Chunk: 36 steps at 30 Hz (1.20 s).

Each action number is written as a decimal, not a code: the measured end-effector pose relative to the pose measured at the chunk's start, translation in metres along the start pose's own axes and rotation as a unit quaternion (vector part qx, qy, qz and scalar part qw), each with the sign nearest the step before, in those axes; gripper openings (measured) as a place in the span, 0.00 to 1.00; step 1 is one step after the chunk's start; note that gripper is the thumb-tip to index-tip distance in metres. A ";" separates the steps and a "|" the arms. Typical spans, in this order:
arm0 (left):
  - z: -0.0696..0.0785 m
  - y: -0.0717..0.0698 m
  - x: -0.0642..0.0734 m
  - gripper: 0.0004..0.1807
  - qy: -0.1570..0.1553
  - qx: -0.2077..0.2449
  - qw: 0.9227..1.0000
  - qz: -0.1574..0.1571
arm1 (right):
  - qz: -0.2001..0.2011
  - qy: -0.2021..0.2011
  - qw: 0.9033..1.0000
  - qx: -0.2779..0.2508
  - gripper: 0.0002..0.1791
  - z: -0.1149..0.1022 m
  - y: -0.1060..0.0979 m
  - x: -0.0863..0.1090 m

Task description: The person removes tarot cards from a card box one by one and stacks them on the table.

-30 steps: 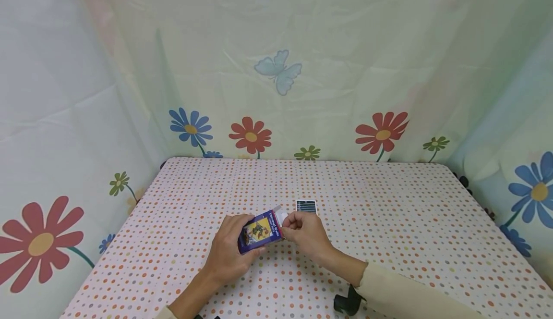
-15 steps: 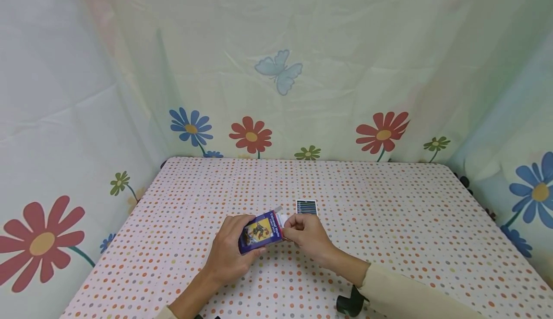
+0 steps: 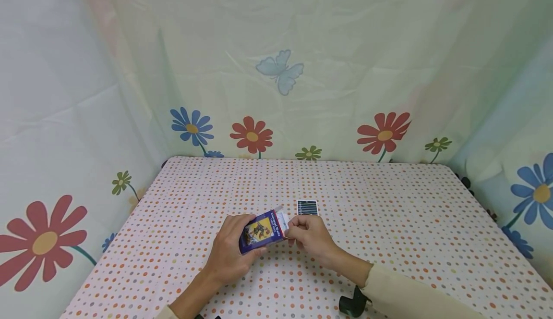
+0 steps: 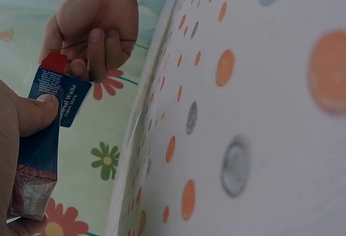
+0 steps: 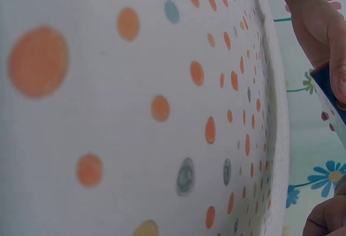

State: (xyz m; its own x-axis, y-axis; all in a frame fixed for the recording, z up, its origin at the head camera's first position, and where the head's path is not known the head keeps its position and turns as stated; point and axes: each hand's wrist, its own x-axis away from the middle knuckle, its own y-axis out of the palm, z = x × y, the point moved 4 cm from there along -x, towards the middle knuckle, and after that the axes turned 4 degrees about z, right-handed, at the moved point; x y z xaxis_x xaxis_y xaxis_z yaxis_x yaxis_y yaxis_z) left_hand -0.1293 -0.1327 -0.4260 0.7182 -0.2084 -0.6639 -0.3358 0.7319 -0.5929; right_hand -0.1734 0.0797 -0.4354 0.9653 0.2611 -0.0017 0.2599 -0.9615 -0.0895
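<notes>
Head view: one printed box [image 3: 261, 232], held over the tabletop [image 3: 406, 223], a little left of midway between its side edges. Long axis: slanting from the left hand [image 3: 231, 247] up toward the right hand [image 3: 313, 237]. Hands: left grips the box's body; right, nearer the open end, pinches there, flap or contents not distinguishable. Also one striped card [image 3: 307, 207], on the far-edge side of the right hand, partly covered by it.
</notes>
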 end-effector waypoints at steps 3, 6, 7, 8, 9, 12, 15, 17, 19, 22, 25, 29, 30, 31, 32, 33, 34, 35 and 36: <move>0.000 0.000 0.000 0.42 -0.001 -0.003 1.000 0.002 | 0.021 0.009 1.000 -0.014 0.01 0.000 -0.001 0.001; -0.001 -0.001 0.000 0.42 0.000 -0.005 1.000 0.003 | 0.046 0.017 0.998 -0.031 0.02 0.000 -0.003 0.001; -0.001 -0.001 0.000 0.42 0.000 -0.005 1.000 0.003 | 0.054 0.017 0.998 -0.037 0.02 0.000 -0.004 0.001; -0.002 0.000 0.000 0.42 -0.001 -0.005 1.000 0.002 | 0.060 0.016 0.997 -0.045 0.03 0.000 -0.004 0.001; -0.002 0.000 -0.001 0.42 -0.003 -0.005 1.000 0.001 | 0.065 0.016 0.996 -0.053 0.03 -0.001 -0.005 0.001; -0.003 0.000 0.000 0.42 -0.007 -0.006 1.000 -0.001 | 0.074 0.012 0.995 -0.068 0.04 -0.001 -0.006 0.000; -0.003 0.000 0.001 0.42 -0.010 -0.008 1.000 -0.001 | 0.075 0.012 0.994 -0.077 0.05 -0.001 -0.007 -0.001; -0.004 0.000 0.001 0.42 -0.009 -0.008 1.000 0.000 | 0.075 0.011 0.994 -0.083 0.06 -0.002 -0.007 -0.001; -0.003 0.000 0.001 0.42 -0.006 -0.010 1.000 0.002 | 0.077 0.011 0.993 -0.088 0.06 -0.002 -0.008 -0.001; -0.003 0.000 0.001 0.42 -0.002 -0.009 1.000 0.004 | 0.081 0.010 0.992 -0.096 0.06 -0.002 -0.011 -0.002; -0.002 0.000 0.001 0.42 0.000 -0.008 1.000 0.004 | 0.082 0.011 0.991 -0.103 0.06 -0.001 -0.013 -0.003; -0.001 -0.001 0.000 0.41 0.000 -0.010 1.000 0.005 | 0.094 0.019 0.989 -0.110 0.05 -0.001 -0.017 -0.006; -0.001 -0.001 0.000 0.41 0.001 -0.010 1.000 0.006 | 0.099 0.021 0.988 -0.113 0.05 0.000 -0.018 -0.007; -0.001 -0.001 -0.001 0.41 0.000 -0.010 1.000 0.006 | 0.106 0.024 0.987 -0.115 0.05 0.001 -0.019 -0.007; -0.001 -0.001 -0.001 0.42 0.001 -0.010 1.000 0.007 | 0.112 0.026 0.987 -0.115 0.05 0.001 -0.021 -0.008; -0.001 -0.001 -0.001 0.42 0.002 -0.010 1.000 0.008 | 0.117 0.028 0.986 -0.117 0.05 0.002 -0.022 -0.009; -0.001 -0.001 0.000 0.42 0.000 -0.009 1.000 0.008 | 0.119 0.031 0.985 -0.122 0.05 0.003 -0.023 -0.010; 0.000 -0.001 0.000 0.42 -0.002 -0.008 1.000 0.008 | 0.121 0.032 0.984 -0.124 0.05 0.004 -0.024 -0.010; 0.000 -0.001 0.000 0.42 -0.004 -0.008 1.000 0.007 | 0.120 0.034 0.984 -0.125 0.06 0.005 -0.024 -0.011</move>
State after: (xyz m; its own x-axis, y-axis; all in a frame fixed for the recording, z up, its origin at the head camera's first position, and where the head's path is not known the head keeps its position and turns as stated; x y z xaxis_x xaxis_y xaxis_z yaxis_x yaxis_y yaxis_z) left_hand -0.1288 -0.1337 -0.4256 0.7175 -0.1928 -0.6693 -0.3565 0.7239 -0.5907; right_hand -0.1903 0.1006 -0.4384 0.9970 0.0249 0.0738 0.0132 -0.9880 0.1542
